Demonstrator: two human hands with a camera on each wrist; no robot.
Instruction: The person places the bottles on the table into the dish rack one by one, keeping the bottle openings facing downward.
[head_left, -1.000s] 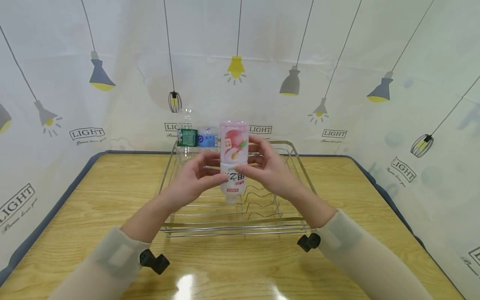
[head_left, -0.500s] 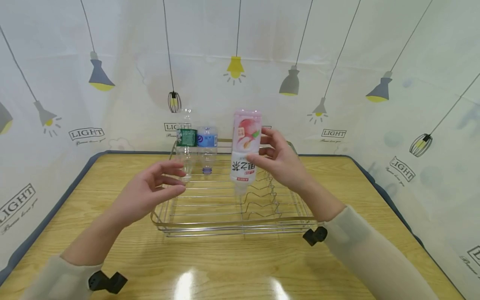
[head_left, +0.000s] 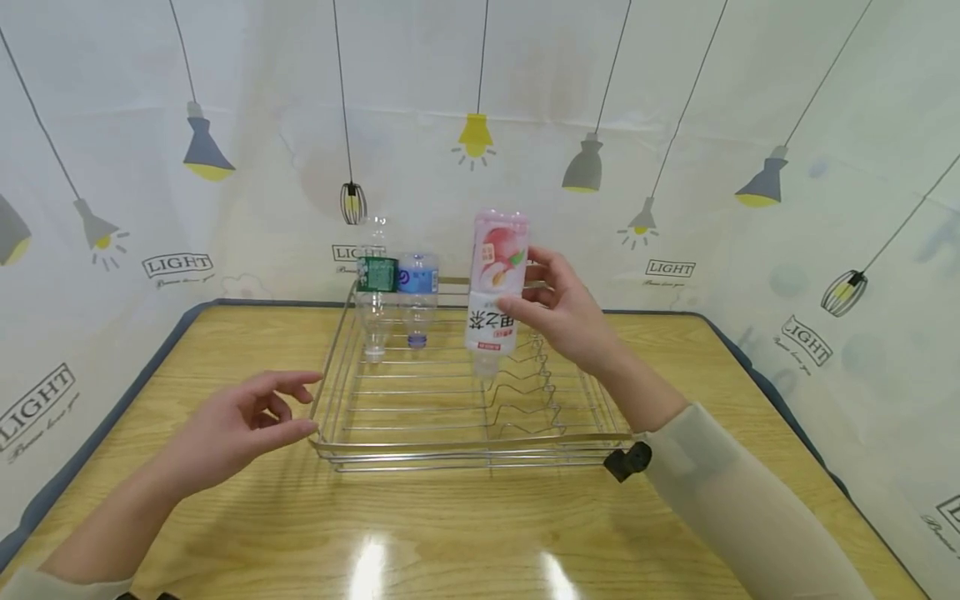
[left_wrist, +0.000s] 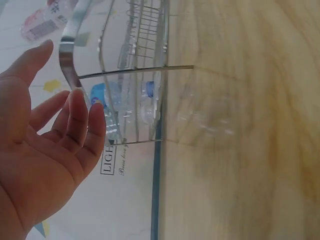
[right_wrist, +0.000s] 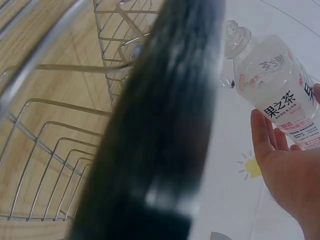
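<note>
My right hand (head_left: 567, 315) grips a pink-and-white peach tea bottle (head_left: 498, 279) upside down above the wire dish rack (head_left: 420, 448). In the right wrist view the open-necked end of that tea bottle (right_wrist: 272, 87) shows, fingers behind it. Left of the rack, my left hand (head_left: 232, 425) holds nothing, its fingers loosely bent near the rack's left rim. A clear bottle with a green label (head_left: 377, 275) and one with a blue label (head_left: 417, 279) stand neck-down side by side at the rack's back left. Through the rack's wires, the left wrist view shows the blue label (left_wrist: 98, 93).
The rack stands on a wood-grain table (head_left: 435, 525). Wavy wire dividers (head_left: 525, 387) run along its right half. A pale curtain (head_left: 270, 167) printed with lamps hangs behind. A blurred dark bar (right_wrist: 155, 115) blocks much of the right wrist view.
My left hand has let go of the tea bottle and moved left and down, away from it. The right hand has carried the bottle slightly up and to the right.
</note>
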